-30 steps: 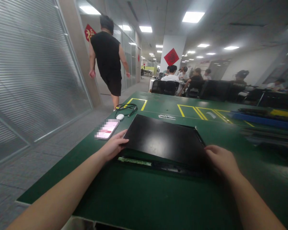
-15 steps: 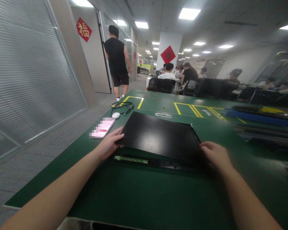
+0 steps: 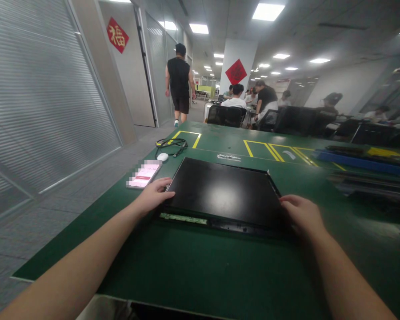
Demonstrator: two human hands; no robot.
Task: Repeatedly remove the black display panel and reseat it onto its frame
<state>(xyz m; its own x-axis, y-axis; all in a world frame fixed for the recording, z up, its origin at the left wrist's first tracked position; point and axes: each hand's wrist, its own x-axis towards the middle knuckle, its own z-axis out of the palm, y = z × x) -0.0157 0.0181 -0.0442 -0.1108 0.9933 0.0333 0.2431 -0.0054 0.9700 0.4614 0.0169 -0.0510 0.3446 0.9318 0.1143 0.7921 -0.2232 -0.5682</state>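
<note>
A black display panel (image 3: pixel 220 189) with a glossy face lies almost level over a dark frame on the green table. My left hand (image 3: pixel 155 194) grips its left edge, thumb on top and fingers along the side. My right hand (image 3: pixel 302 211) pinches the right edge; some of its fingers are hidden beneath. Along the near side of the panel shows a narrow green circuit board (image 3: pixel 183 218) in the black frame (image 3: pixel 240 226). The panel covers the rest of that frame.
Left of the panel are a phone (image 3: pixel 144 174), a small white case (image 3: pixel 162 157) and a coiled black cable (image 3: pixel 171 146). Dark strips and a blue piece (image 3: pixel 346 161) lie at the right. Beyond the green table (image 3: pixel 213 271), a person (image 3: pixel 179 82) walks and others sit.
The panel's near edge has come down onto the frame, with both hands still at its sides. The person in the background has walked farther off.
</note>
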